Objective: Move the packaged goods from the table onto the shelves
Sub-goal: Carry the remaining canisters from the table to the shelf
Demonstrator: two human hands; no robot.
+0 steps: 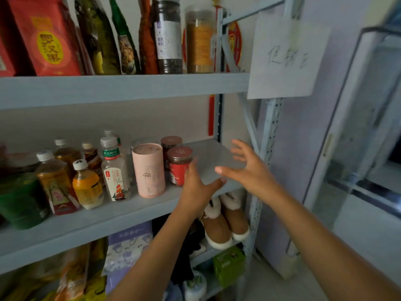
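While both hands reach over the bare right end of the middle shelf (209, 153), neither grasps anything. The left hand (196, 185) is released: straight fingers stand at the right side of the red jar (178, 170), touching or just off it. The right hand (249, 168) is spread wide, holding nothing. The jar stands upright, just right of a pink tube (148, 170), a 2nd jar (170, 142) behind. Bottles (86, 185) crowd the left. Boots (225, 222) sit below.
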